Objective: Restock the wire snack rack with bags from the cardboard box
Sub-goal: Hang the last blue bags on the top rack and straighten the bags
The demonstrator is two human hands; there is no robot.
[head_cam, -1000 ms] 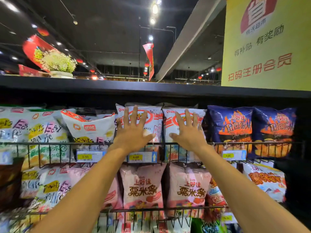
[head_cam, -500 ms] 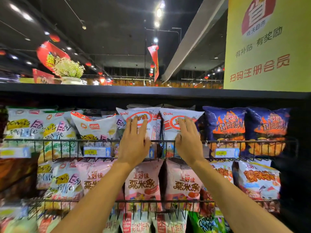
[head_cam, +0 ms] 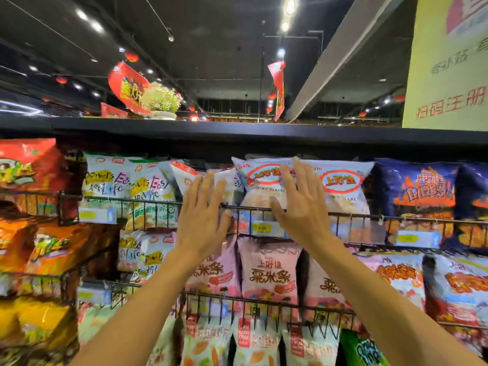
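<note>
Two white bags point(head_cam: 261, 192) stand upright, long axis vertical

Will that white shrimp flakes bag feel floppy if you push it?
The white shrimp flakes bag looks puffed, so probably light and squashy. Its shiny film may be slippery. Propped by the wire rail, it might tip.

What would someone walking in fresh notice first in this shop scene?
Two bare arms reach up the middle, the left hand and right hand spread with straight fingers over white snack bags on the top row of the wire rack. Right of them stand dark blue bags printed with orange flames, and pink bags fill the row below. A big yellow sign with red writing fills the upper right corner.
</note>
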